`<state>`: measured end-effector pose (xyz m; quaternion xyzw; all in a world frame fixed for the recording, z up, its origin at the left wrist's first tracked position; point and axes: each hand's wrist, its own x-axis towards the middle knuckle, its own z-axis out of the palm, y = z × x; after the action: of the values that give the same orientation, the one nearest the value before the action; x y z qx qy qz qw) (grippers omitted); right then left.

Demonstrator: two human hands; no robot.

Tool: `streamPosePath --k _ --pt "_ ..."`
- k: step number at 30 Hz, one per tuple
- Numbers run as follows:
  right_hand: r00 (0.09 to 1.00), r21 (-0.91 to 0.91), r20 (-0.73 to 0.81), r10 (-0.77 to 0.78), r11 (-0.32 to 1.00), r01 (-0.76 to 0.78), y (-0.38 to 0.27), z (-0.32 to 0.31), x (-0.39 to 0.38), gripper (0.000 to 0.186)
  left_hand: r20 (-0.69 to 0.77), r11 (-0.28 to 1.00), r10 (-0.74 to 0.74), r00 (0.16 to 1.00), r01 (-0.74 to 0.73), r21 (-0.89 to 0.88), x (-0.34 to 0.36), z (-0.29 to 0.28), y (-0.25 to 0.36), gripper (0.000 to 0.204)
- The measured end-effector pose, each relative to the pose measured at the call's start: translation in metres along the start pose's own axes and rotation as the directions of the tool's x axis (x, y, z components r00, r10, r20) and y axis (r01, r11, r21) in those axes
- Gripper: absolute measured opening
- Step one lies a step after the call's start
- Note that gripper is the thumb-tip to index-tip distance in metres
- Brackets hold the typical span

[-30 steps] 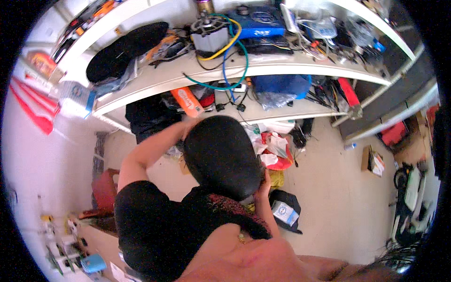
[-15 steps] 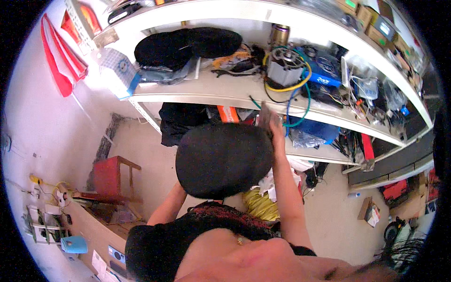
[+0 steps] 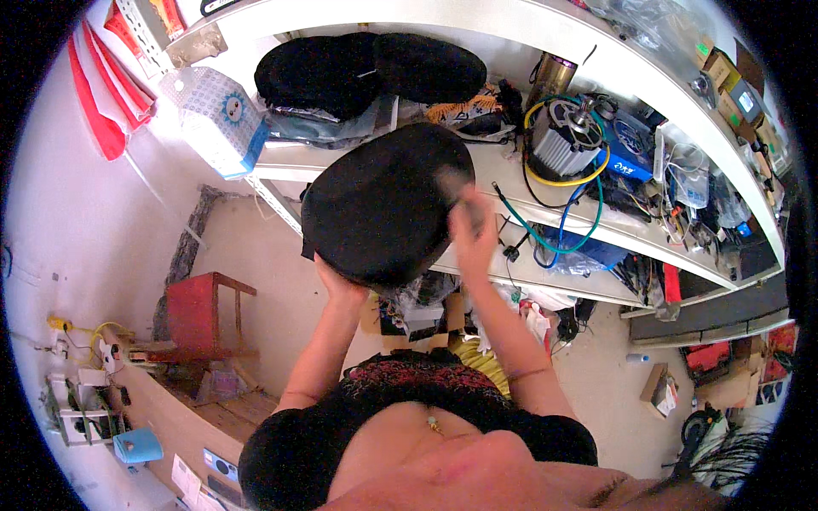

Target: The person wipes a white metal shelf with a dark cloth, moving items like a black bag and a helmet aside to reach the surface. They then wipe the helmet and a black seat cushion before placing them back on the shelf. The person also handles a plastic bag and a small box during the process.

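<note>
A black, rounded, cloth-covered pad (image 3: 383, 204), with the look of a cushion, is held up tilted in front of the shelf. My left hand (image 3: 339, 281) grips its lower edge, the fingers partly hidden behind it. At the pad's right side is my right hand (image 3: 473, 226), closed around a small dark thing (image 3: 456, 183) too blurred to name, which lies over the pad's surface. Two similar black round pads (image 3: 315, 72) rest side by side on the shelf behind.
The white shelf (image 3: 630, 217) carries a grey motor-like device (image 3: 562, 140) with coloured hoses, a blue box (image 3: 626, 153), a metallic cup (image 3: 552, 77) and tangled cables. A blue-white package (image 3: 213, 119) stands at its left end. Lower left are a red stool (image 3: 192, 311) and a desk (image 3: 158, 409).
The pad has moved up and left and is now tilted. My right hand has shifted left from beside the pad to over its right side. The view has shifted a little.
</note>
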<state>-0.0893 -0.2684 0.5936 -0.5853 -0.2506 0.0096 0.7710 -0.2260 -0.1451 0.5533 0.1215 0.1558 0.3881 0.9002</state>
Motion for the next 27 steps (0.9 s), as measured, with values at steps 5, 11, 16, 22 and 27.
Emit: streamPosePath --k 5,11,16,22,27 --pt "0.762 -0.38 0.503 -0.407 0.688 0.618 -0.016 -0.004 -0.025 0.023 -0.004 0.978 0.163 0.987 -0.161 0.134 -0.005 -0.002 -0.013 0.054" --pt "0.88 -0.487 0.284 -0.38 0.733 0.474 0.007 -0.003 0.096 0.02 -0.027 0.993 0.072 0.997 -0.075 -0.095 -0.018 0.008 -0.029 0.058" --pt "0.68 -0.373 0.716 -0.155 0.739 0.561 -0.021 0.035 0.017 0.032 -0.081 0.983 0.175 0.981 -0.17 0.066 -0.017 0.019 -0.039 0.057" --pt "0.735 -0.506 0.543 -0.405 0.541 0.672 -0.002 0.033 0.107 0.028 -0.078 0.973 0.222 0.972 -0.216 0.077 -0.007 -0.01 -0.042 0.054" --pt "0.826 -0.722 0.509 -0.243 0.402 0.564 -0.007 0.059 0.089 0.027 -0.193 0.979 0.19 0.963 -0.201 -0.038 -0.007 -0.017 -0.043 0.053"
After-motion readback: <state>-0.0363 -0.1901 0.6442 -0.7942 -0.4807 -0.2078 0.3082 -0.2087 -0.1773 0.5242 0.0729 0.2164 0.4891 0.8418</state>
